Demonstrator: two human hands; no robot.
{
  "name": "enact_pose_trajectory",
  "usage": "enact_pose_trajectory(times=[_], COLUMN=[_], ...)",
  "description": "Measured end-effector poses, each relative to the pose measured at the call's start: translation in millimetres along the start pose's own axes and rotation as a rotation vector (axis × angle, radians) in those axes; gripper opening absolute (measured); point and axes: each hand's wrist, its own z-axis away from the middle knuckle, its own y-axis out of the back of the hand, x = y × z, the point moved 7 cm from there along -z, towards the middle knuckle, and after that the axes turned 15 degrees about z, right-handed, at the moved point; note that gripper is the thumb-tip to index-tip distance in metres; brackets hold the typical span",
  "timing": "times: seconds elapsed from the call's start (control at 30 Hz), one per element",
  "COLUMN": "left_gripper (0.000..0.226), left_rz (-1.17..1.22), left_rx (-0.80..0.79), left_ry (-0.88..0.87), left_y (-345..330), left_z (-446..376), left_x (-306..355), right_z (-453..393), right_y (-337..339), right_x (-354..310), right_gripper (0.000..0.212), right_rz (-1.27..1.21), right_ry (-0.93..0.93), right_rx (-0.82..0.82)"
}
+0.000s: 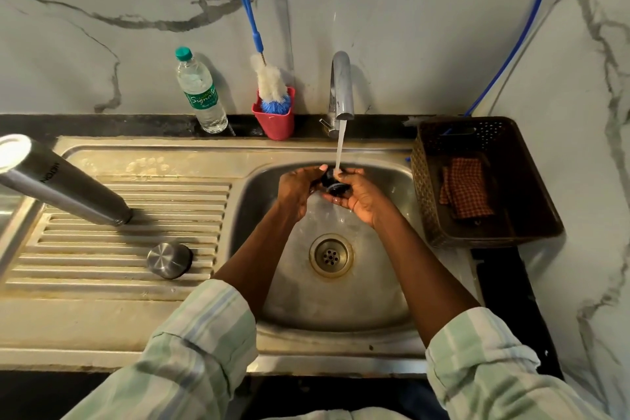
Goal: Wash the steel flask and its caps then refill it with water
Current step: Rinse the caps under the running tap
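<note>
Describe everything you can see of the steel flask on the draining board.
The steel flask is a tall brushed-metal cylinder with dark lettering printed on its side. It stands on the ribbed draining board left of the sink basin, looking tilted only through the wide lens. Its top is uncapped, showing a pale rim. Neither hand touches it; only its base meets the board. The steel cap sits apart, nearer the person.

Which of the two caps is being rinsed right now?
The black cap, held in both hands under the tap's stream. The steel cap sits untouched on the drainboard, left of the basin.
</note>
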Motion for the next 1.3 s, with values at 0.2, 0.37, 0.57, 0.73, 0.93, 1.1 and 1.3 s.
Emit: enact_pose_trajectory(times=[0.2, 0.37, 0.57, 0.73, 0.93, 1.1, 1.3], left_gripper=[0.022, 0.02, 0.036, 0.029, 0.06, 0.056, 0.027], left_rz=[0.004, 0.042, -0.003, -0.165, -0.413, -0.583, -0.863], left_rx=[-0.1, -0.11, -0.189, -0.238, -0.405, -0.172, -0.014], left_ry=[0.023, -0.003, -0.105, -0.138, -0.136, -0.239, -0.236], left_y=[-0.4, -10.3, -50.7, -67.0, -79.1, -42.5, -9.4], left_z=[0.2, -5.7, -15.4, -20.0, -17.3, -8.8, 16.7], left_x=[5.5, 17.9, 54.6, 59.1, 57.4, 50.9, 24.4], right_z=[2.2, 4.0, 11.6, 14.8, 10.6, 7.1, 19.0], right_y=[4.7, 3.4, 4.2, 6.1, 5.0, 10.9, 14.4], right_x=[0.3, 0.6, -5.6, -11.3, -11.1, -7.3, -15.8], right_gripper=[0.059, 0.055, 0.053, 0.055, 0.057, 0.058, 0.058], right_rz=[0.179, 0.299, 0.363, 0.486, 0.595, 0.806, 1.116], right_ry=[0.063, 0.104, 0.17, 0.234, 0.258, 0.264, 0.24], right_rx=[-0.039, 0.024, 0.109, 0.159, 0.212, 0.293, 0.348])
